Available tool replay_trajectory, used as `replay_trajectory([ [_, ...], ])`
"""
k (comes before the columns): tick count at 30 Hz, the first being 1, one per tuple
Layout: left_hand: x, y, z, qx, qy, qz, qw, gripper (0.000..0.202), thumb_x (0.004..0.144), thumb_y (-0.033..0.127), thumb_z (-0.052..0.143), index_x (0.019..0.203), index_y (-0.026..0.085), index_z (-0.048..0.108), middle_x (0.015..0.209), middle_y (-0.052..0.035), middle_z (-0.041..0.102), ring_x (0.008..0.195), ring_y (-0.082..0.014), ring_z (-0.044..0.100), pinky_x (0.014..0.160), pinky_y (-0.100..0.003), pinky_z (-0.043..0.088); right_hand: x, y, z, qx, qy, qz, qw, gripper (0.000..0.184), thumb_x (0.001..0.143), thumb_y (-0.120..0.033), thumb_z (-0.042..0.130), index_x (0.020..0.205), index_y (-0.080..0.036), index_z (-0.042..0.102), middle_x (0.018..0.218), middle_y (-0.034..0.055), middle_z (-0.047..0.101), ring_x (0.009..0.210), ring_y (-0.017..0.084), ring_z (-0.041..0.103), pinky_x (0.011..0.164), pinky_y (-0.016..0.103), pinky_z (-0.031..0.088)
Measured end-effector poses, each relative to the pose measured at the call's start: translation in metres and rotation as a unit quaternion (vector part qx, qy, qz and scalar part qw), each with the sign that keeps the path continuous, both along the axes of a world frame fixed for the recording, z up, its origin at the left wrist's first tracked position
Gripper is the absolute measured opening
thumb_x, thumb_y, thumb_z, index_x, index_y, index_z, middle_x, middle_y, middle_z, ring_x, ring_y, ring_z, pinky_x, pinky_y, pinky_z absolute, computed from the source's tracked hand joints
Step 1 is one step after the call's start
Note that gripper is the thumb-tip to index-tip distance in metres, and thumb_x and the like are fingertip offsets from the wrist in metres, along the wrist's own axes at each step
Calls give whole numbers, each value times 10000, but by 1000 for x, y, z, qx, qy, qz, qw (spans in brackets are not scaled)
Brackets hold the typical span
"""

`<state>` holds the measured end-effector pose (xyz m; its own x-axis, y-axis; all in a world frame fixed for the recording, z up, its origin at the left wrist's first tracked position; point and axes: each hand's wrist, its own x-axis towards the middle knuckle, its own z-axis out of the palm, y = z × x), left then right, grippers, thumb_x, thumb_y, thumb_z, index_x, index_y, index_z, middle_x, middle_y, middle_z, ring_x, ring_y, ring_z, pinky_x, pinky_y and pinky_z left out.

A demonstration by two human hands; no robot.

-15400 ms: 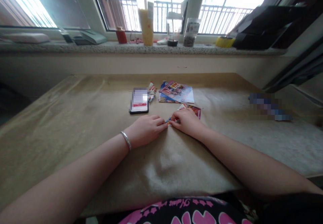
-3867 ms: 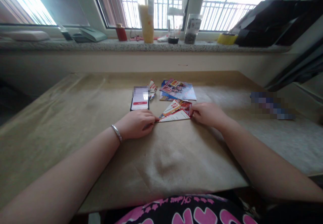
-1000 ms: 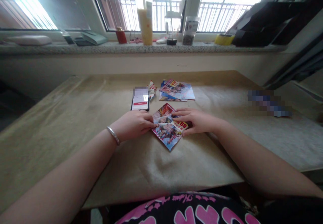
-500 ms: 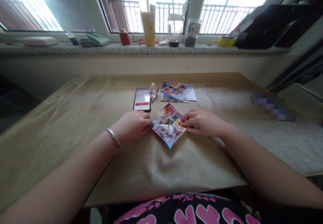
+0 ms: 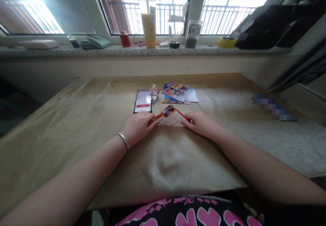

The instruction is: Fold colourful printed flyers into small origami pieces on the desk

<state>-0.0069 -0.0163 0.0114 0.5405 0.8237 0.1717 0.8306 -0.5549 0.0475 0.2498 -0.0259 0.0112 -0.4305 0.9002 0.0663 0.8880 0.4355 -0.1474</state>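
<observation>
A colourful printed paper sheet (image 5: 171, 118) lies folded into a triangle on the brown paper-covered table (image 5: 76, 124), its pale back facing up and its point away from me. My left hand (image 5: 139, 126) pinches its left corner with fingers closed. On the other side, my right hand (image 5: 201, 123) presses down the right corner with curled fingers. A silver bracelet (image 5: 123, 141) sits on my left wrist.
A phone (image 5: 143, 104) lies just beyond the paper, with a small folded paper piece (image 5: 155, 92) and a stack of colourful sheets (image 5: 178, 92) behind it. Cups and jars, among them a tall yellow drink (image 5: 148, 23), stand on the windowsill. A blurred object (image 5: 273, 107) lies at right.
Half a second ago the sheet lay open as a diamond, printed side up. Its near corner has been folded away from me onto the far one, leaving a triangle with the pale back up.
</observation>
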Motion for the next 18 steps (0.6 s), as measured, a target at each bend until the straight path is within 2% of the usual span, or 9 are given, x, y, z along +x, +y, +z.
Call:
replay_trajectory([
  [4,5,3,-4,-45,-52,75,995,272,874,426,480,942,188,592,831,-37,641,761,-183,588,626,-267,406,-10,4,-7,7,10,-91,996,381,826,-577,471,818,-224,614,749,33,659,660,165,561,507,257,251],
  [8,3,6,-6,-67,-69,81,992,405,834,401,539,1197,224,502,864,-16,648,784,-184,605,623,-256,420,-11,7,-8,-23,31,-122,992,347,774,-559,561,859,-227,612,782,30,665,659,158,558,501,245,274],
  [12,-3,8,-2,-75,-47,32,996,411,853,376,521,1241,240,499,1032,-47,645,902,-199,603,728,-278,453,3,12,-11,-74,93,-92,989,272,741,-460,640,881,-227,624,783,14,660,651,143,558,514,232,328],
  [15,-8,8,4,-97,-24,0,995,351,874,323,490,1206,222,542,989,-58,645,843,-189,606,699,-273,461,13,17,-15,-111,146,-59,981,245,712,-367,683,899,-218,632,724,-7,635,609,127,545,517,225,360],
  [18,-10,6,8,-90,-14,4,996,296,884,277,463,1134,193,597,986,-72,641,835,-190,609,712,-282,470,17,19,-17,-129,176,-39,975,224,718,-303,671,916,-205,636,696,-16,615,583,116,528,514,222,374],
])
